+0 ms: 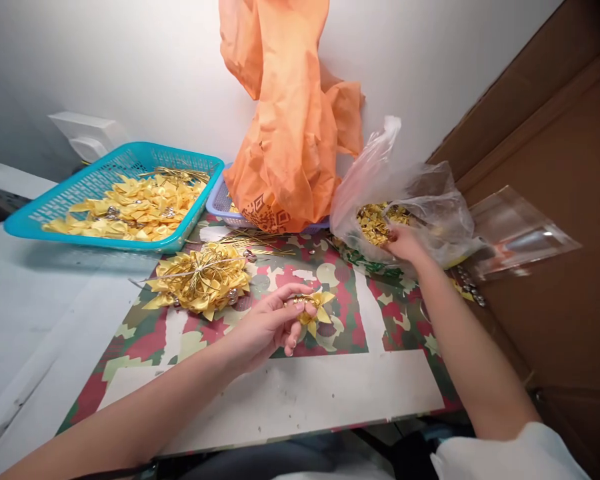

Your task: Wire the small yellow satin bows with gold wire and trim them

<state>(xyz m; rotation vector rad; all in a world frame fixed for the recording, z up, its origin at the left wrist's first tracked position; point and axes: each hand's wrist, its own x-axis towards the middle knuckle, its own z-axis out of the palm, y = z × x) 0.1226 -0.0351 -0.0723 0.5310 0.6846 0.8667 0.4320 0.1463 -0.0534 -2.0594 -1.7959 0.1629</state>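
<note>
Head view, centre: my left hand (273, 325) grasps a star-shaped yellow satiny flower (323, 312), likely soft (best held by its base); right hand (405, 243), can't tell.

White wall (180, 60) brightest near top centre — upper right corner dark; glare on clear sleeve (523, 233).

I log a pale wall (170, 73), brightest at top centre; white fixture (87, 133) against its left part; brown panel (560, 313) at right; camouflage-patterned surface (325, 387), white-patched along its near edge.
</note>
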